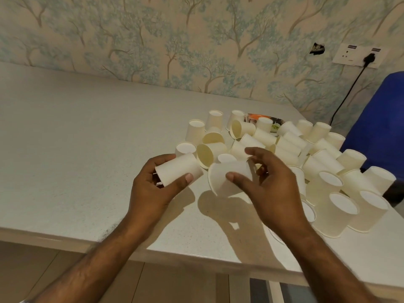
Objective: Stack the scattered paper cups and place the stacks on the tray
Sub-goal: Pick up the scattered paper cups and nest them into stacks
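Paper cup (179, 169) in each hand (150, 189).

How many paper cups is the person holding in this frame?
2. One cup lies sideways in the left hand; the other cup is gripped by the right hand. Further cups nested inside either one would be hidden.

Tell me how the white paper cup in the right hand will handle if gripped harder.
The white paper cup in the right hand looks thin-walled, so it would probably crush. It seems light: a thumb-and-fingertip pinch carries it. Set on its side, it would likely roll in a curve, being tapered.
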A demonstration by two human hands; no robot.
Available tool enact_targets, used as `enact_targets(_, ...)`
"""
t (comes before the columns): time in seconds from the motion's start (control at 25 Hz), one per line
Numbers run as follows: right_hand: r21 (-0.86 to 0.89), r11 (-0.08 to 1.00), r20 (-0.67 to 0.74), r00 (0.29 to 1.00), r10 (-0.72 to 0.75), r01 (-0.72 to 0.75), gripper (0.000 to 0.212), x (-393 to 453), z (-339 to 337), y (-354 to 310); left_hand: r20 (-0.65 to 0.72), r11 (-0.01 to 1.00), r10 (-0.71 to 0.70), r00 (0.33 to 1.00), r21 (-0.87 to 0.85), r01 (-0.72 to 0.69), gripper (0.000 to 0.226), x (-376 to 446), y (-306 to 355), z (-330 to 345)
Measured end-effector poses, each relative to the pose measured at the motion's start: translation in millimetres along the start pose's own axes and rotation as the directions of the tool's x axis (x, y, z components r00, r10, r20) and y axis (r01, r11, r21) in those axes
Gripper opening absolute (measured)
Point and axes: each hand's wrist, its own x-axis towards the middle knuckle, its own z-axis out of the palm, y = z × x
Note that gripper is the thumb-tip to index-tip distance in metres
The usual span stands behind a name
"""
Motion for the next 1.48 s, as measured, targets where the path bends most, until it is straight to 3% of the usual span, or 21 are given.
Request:
enact_targets(0.08, 0.152, 0.987, -0.05, 0.997, 0.058, -0.05, 0.061, 2.0, -4.6, -4.3, 0.047, 0.999, -0.02, 0.999, -0.036, 0.022, 0.058, -2.6, 3.8, 4.9)
enact_targets(0.2, 0.291, 0.947, 0.034, 0.991, 0.131, -0.135, 0.064, -3.0, 0.0, -7.7, 0.167, 0.993, -0.053, 0.985, -0.093, 0.07, 0.062, -8.6, 12.1, 18.4)
enact_targets(0.4, 0.329, 0.93, 0.089, 0.986, 0.14, -0.162, 0.063, -14.3, 11.2, -4.5, 0.212, 0.993, -0.116, 0.97, 0.046, 0.108, 0.059, -19.5, 19.3, 48.6)
enact_targets(0.52, 0.306, 0.939, 0.095, 0.987, 0.132, -0.155, 0.061, -19.6, 7.7, -3.5, 0.173, 0.989, -0.147, 0.974, 0.009, 0.148, 0.049, -28.6, 17.8, 61.5)
enact_targets(0.6, 0.245, 0.962, 0.056, 0.992, 0.11, -0.12, 0.061, -20.9, -5.5, -1.0, 0.119, 0.985, -0.165, 0.979, -0.02, 0.169, 0.046, -31.1, 19.6, 65.1)
enact_targets(0.68, 0.132, 0.99, -0.026, 0.999, 0.047, -0.043, 0.057, -19.2, -30.8, 7.5, 0.06, 0.981, -0.194, 0.979, -0.01, 0.195, 0.057, -30.6, 19.2, 64.8)
enact_targets(0.8, -0.199, 0.979, -0.047, 0.998, -0.047, 0.037, 0.05, -17.6, -75.1, 25.4, 0.005, 0.978, -0.209, 0.978, -0.017, 0.209, 0.058, -31.2, 18.8, 60.7)
enact_targets(0.96, -0.579, 0.813, 0.203, 0.976, 0.076, 0.057, 0.062, -23.7, -94.3, 45.6, -0.025, 0.979, -0.202, 0.979, -0.019, 0.201, 0.065, -35.5, 21.9, 69.4)
enact_targets(1.08, -0.629, 0.763, 0.332, 0.939, 0.094, 0.146, 0.061, -31.5, -85.1, 53.2, -0.053, 0.978, -0.207, 0.977, -0.022, 0.206, 0.059, -38.5, 20.2, 82.0)
enact_targets(1.2, -0.54, 0.823, 0.347, 0.937, 0.026, 0.177, 0.06, -31.9, -86.9, 60.4, -0.085, 0.976, -0.219, 0.972, -0.025, 0.218, 0.053, -42.5, 21.0, 92.9)
enact_targets(1.28, -0.372, 0.923, 0.302, 0.953, 0.015, 0.103, 0.061, -26.9, -95.9, 63.8, -0.111, 0.976, -0.219, 0.969, -0.03, 0.217, 0.048, -45.0, 22.7, 98.6)
enact_targets(1.36, 0.0, 0.998, 0.221, 0.973, 0.068, -0.07, 0.059, -18.5, -106.8, 61.7, -0.126, 0.975, -0.221, 0.967, -0.03, 0.219, 0.043, -46.5, 25.7, 104.4)
enact_targets(1.44, 0.374, 0.912, 0.199, 0.975, 0.098, -0.168, 0.064, -10.3, -110.8, 57.4, -0.127, 0.973, -0.23, 0.965, -0.027, 0.229, 0.038, -47.5, 29.4, 111.9)
enact_targets(1.48, 0.463, 0.869, 0.197, 0.976, 0.09, -0.173, 0.066, -7.9, -109.2, 55.5, -0.121, 0.973, -0.231, 0.965, -0.029, 0.23, 0.039, -48.6, 32.1, 117.3)
